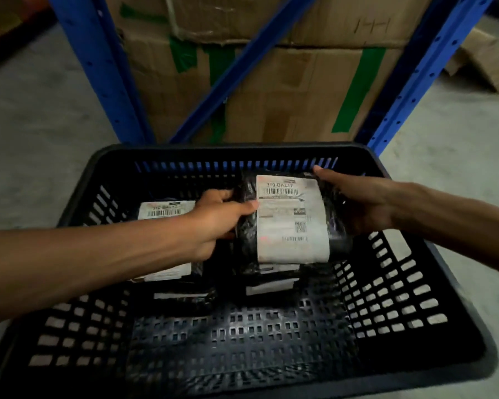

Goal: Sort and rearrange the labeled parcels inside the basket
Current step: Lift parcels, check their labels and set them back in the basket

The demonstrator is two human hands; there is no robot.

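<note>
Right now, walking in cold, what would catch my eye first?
Two bare hands, left hand and right hand, grip a black parcel by its sides; its white label reads 310-BAL17. It is held over more labeled parcels in a black slotted basket. Behind stand taped cardboard boxes on blue racking.

Both bare forearms reached forward and inward; the left hand curled in a grip, thumb laid flat on top, fingers wrapped underneath; the right hand clasped from the opposite side, fingertips extended forward, palm turned inward.
</note>
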